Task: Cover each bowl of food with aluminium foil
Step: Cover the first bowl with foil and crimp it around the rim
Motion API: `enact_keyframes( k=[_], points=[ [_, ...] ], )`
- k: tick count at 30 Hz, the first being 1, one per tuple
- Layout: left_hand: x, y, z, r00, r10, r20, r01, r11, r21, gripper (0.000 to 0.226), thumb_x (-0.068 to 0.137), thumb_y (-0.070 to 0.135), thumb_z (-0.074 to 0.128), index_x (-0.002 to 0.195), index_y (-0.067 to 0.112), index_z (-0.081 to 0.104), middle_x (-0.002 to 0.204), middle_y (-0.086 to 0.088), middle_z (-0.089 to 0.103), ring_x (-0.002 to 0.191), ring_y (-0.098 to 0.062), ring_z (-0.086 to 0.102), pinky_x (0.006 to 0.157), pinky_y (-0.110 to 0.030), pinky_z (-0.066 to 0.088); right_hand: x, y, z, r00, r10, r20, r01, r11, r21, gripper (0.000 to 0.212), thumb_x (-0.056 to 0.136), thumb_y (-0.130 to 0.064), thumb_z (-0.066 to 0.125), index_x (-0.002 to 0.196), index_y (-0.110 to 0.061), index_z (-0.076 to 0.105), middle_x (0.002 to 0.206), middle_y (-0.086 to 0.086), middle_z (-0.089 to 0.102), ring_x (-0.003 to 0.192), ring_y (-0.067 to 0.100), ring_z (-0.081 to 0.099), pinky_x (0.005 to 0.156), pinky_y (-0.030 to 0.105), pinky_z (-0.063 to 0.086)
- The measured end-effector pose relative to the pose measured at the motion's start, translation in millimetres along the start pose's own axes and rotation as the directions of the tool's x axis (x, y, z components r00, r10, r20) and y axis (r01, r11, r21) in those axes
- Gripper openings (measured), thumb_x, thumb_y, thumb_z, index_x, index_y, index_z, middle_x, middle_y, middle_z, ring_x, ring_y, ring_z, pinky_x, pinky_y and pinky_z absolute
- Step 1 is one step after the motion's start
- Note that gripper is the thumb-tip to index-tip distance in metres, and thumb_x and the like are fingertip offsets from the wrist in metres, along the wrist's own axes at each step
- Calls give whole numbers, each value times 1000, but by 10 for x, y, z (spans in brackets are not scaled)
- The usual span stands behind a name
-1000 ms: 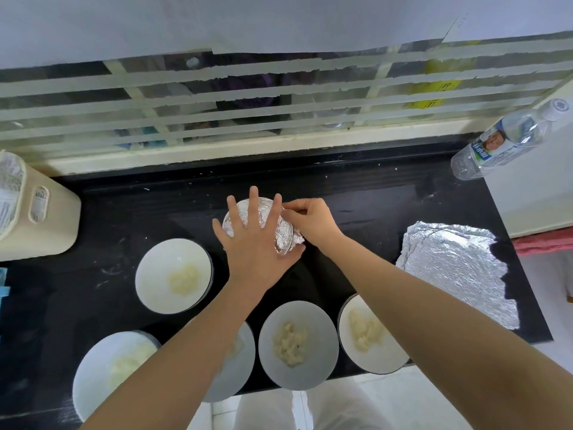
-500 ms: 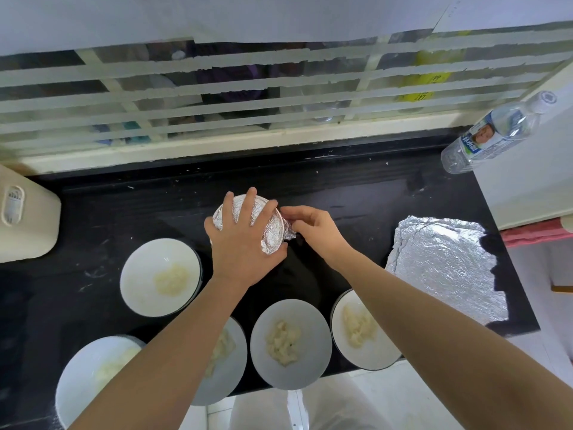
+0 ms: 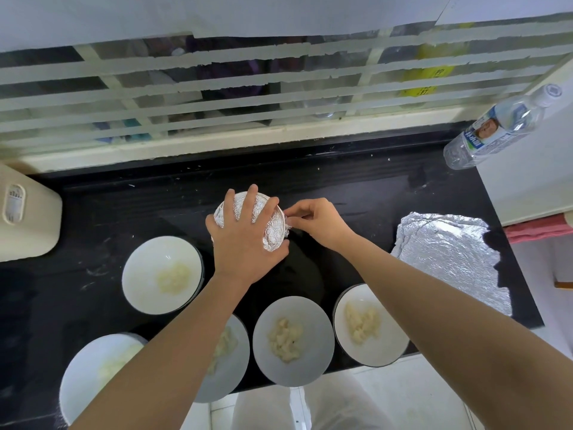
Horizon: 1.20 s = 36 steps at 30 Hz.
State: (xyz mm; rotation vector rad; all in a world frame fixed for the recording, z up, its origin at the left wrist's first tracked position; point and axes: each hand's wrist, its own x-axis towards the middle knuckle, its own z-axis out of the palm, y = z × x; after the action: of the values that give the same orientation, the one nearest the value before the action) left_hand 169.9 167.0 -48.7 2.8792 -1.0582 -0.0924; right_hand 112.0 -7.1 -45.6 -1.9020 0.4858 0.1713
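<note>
At mid-countertop [image 3: 102, 212], behind the open bowls: foil-covered bowl [image 3: 273, 226]. Left hand [image 3: 245, 243] lies flat on top, fingers straight and spread, pressing; judged to pin the sheet and steady the bowl. Right hand [image 3: 316, 221] pinches the foil edge [image 3: 287, 225] at the bowl's right rim between thumb and curled fingers, likely crimping it under the lip. Five uncovered bowls [image 3: 142, 262] of pale food sit nearer the person, one partly hidden by the left forearm. Spare foil sheets [image 3: 449, 256] lie stacked to the right, handy for the next bowl. Versus 1.0 s ago: right fingertips have dropped from the foil's top to its rim; left hand unchanged; bowls unmoved
</note>
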Motion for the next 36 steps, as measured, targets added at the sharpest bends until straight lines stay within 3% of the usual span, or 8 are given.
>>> enact_keyframes(
  k=[3,9,13,19,23,27,30,36],
  points=[
    [-4,-5,10,1000,4,-7,-4,1000,4,78,76,72,46,146,39,36,161,-1,25,145,-38,22,97,-64,31,68,-44,-56,999,6,44,-4,999,-46,8,86,-18,70,93,-19,74,87,-6,73,80,2,67,76,11,50],
    [0,-7,11,1000,5,-4,-5,1000,5,77,76,72,47,146,40,36,161,-1,24,145,-38,22,98,-65,31,136,-90,-19,998,52,45,-50,997,-53,5,83,-16,72,88,-18,70,87,0,73,82,10,69,81,25,55],
    [-6,5,0,1000,-2,-4,2,1000,7,77,76,72,46,145,40,36,161,-1,25,145,-38,22,98,-65,31,97,-88,60,997,61,-55,-63,997,-36,8,82,-16,73,86,-20,68,87,-2,72,83,10,67,78,21,54],
    [-6,5,6,1000,-5,4,5,1000,12,78,76,72,47,146,40,34,161,-1,23,146,-38,20,98,-64,30,48,-48,115,980,127,-155,-134,990,-34,4,83,-21,73,83,-18,75,77,-2,73,66,7,64,74,30,57],
    [-4,8,3,1000,-11,4,11,1000,10,78,76,73,45,146,40,34,161,-1,23,146,-38,20,98,-65,31,21,-97,174,961,241,-138,-222,965,141,12,87,-20,67,89,-13,77,82,-2,74,78,9,68,80,28,57],
    [-1,10,2,1000,-17,11,17,1000,-2,79,76,73,41,147,39,35,161,-2,24,145,-38,21,97,-66,32,-73,-148,210,942,333,-46,-289,872,394,19,87,-29,68,92,-13,76,91,5,75,89,17,71,84,31,58],
    [-6,26,7,1000,-28,1,28,1000,-9,80,75,77,38,146,39,37,160,-2,26,144,-39,23,96,-66,33,-97,-145,240,955,288,-63,-257,918,303,20,86,-20,70,104,-13,74,96,2,74,89,15,71,84,32,58],
    [-100,221,-86,984,-172,42,175,980,-97,89,72,87,28,148,40,34,161,-1,23,145,-38,19,96,-64,34,-69,-222,162,956,286,-63,-273,948,161,20,87,-19,68,105,-15,73,97,0,73,88,12,67,87,34,57]
  ],
)
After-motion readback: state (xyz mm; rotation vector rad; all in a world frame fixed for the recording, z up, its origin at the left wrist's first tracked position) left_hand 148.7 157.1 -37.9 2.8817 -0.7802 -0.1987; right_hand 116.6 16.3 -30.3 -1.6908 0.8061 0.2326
